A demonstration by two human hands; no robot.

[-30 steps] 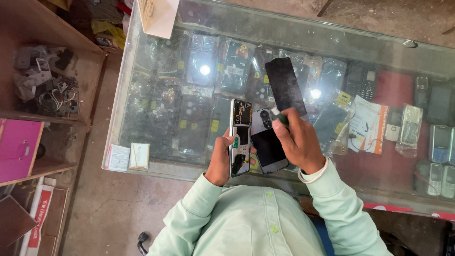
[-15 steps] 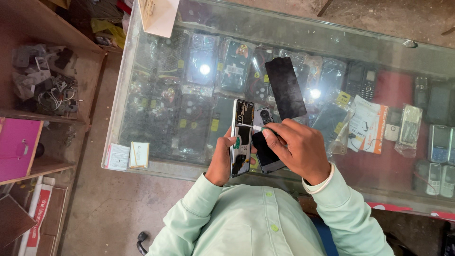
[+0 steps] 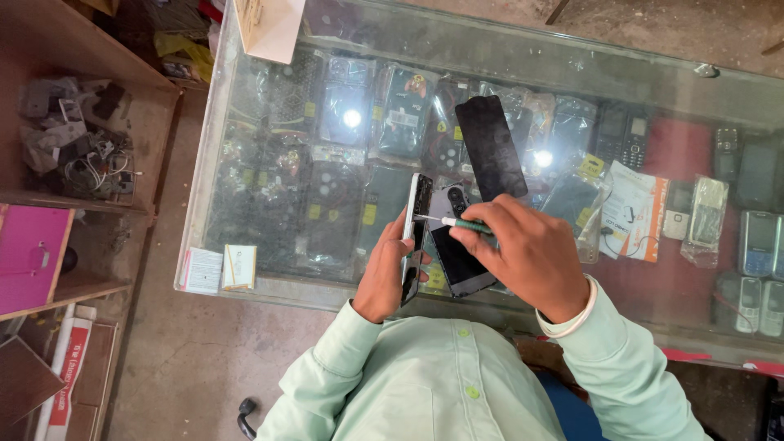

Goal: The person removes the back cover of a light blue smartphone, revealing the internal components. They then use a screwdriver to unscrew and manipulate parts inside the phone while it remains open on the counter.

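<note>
My left hand [image 3: 382,273] holds an opened phone body [image 3: 414,233] upright on its long edge over the glass counter [image 3: 245,98]. My right hand [image 3: 527,255] grips a thin green-handled tool [image 3: 464,224] whose white tip touches the phone's upper inside. A dark phone back cover [image 3: 456,253] lies flat beneath my right hand. A black screen panel [image 3: 490,147] rests on the glass just beyond the hands.
Under the glass lie several packaged phone parts and old handsets [image 3: 759,242]. A white-and-orange packet [image 3: 639,211] sits right of my hands. Small cards [image 3: 220,268] lie at the counter's near-left corner. A wooden shelf [image 3: 73,147] with cables stands to the left.
My right hand has moved down from the black screen panel and brought the green tool's tip against the phone body in my left hand. The left hand stayed put.
</note>
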